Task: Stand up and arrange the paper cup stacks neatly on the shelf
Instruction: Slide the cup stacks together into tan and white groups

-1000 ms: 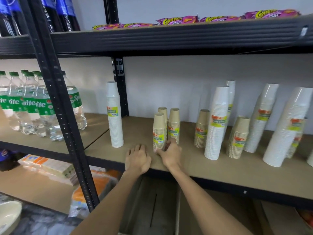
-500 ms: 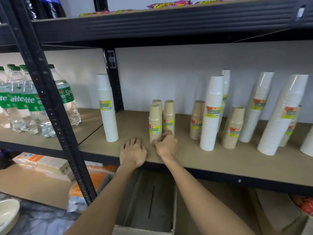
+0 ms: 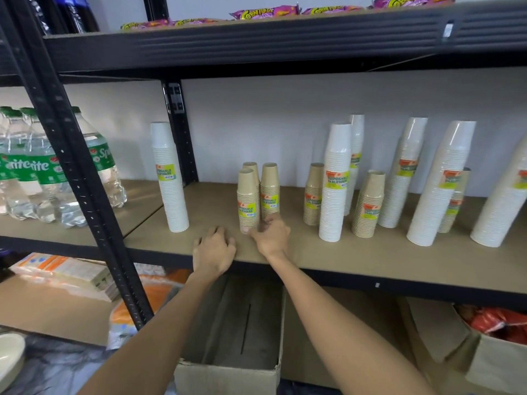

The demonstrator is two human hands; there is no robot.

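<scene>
Three short brown cup stacks stand together mid-shelf: a front one (image 3: 247, 198), one to its right (image 3: 269, 189) and one behind (image 3: 252, 166). My right hand (image 3: 271, 236) is at their bases, its thumb by the front stack and its bent fingers against the right stack's base. My left hand (image 3: 214, 249) lies palm down on the shelf board (image 3: 370, 260) just left of them, holding nothing. A tall white cup stack (image 3: 171, 181) stands upright at the left. More white stacks (image 3: 335, 183) (image 3: 402, 175) (image 3: 442, 183) and brown stacks (image 3: 313, 195) (image 3: 369, 206) stand at the right, some leaning.
A black upright post (image 3: 77, 155) divides this bay from the Sprite bottles (image 3: 42, 172) on the left. The upper shelf (image 3: 256, 44) carries snack packets (image 3: 265, 12). An open cardboard box (image 3: 236, 332) sits below the shelf, with another box (image 3: 496, 360) at the lower right.
Both hands stay nearly where they were. My right hand's fingers have shifted slightly at the bases of the brown stacks. My head has moved, so the view shifted.
</scene>
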